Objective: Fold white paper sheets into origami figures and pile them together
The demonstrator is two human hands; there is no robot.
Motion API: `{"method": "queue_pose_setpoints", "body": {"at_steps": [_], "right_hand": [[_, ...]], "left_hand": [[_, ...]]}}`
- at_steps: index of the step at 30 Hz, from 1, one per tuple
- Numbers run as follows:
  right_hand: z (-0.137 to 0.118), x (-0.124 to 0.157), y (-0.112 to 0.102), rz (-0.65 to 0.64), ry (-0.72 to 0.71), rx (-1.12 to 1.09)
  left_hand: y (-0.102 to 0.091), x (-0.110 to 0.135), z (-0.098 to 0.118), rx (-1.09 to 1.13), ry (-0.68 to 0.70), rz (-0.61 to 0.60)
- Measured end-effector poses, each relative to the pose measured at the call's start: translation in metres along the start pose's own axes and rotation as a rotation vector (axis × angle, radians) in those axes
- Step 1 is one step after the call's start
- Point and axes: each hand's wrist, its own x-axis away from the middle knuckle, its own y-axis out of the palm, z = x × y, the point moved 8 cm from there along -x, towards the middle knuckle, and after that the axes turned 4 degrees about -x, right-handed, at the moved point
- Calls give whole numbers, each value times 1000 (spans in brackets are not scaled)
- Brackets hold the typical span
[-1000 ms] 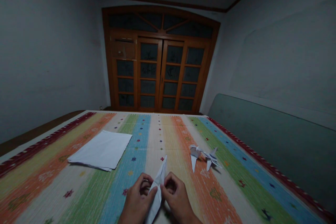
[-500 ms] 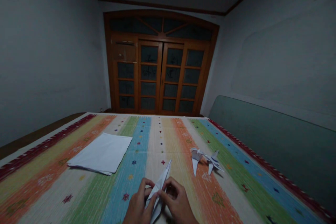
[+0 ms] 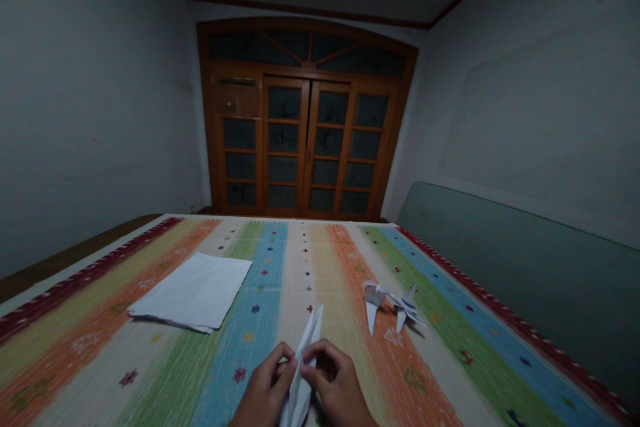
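Change: both hands have closed in around the middle of the narrow folded white paper model, pressing it from either side.
Left hand: fingers curled, gripping the model's left side.
Right hand: fingers curled, gripping its right side.
Long axis: the pointed tip aims away, slightly rightward; the other end runs back towards the person.
Place: held just above the rainbow-striped woven cover, between the stack of white paper sheets and the white folded paper figure.

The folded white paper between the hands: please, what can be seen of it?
The folded white paper is a long, narrow origami form with layered creased flaps and a sharp tip. It looks thin and matte. It stands tilted, tip upward and away, its lower end leaving the view. The left hand and right hand pinch it at its middle.
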Motion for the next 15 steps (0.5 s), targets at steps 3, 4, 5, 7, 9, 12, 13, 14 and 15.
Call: {"method": "queue_pose_setpoints", "body": {"at_steps": [3,4,5,7,9,12,13,14,15], "right_hand": [[-4,2,1,-21,-25,50],[-5,3,1,-30,-38,58],[-7,3,2,-39,-54,60],[-8,5,3,-46,-71,19],[-5,5,3,-34,-45,-81],[3,4,2,24,21,-241],[5,4,2,41,28,-281],[6,3,1,48,29,-316],[8,2,2,42,30,-347]], "left_hand": [[1,2,9,-107,67,3],[2,3,11,-144,79,-7],[4,4,12,-182,84,-19],[6,5,13,-242,89,-31],[6,6,13,-248,85,-40],[5,9,15,-238,80,-27],[4,10,16,-243,83,-17],[4,11,18,-251,91,-5],[4,13,20,-261,101,8]]}}
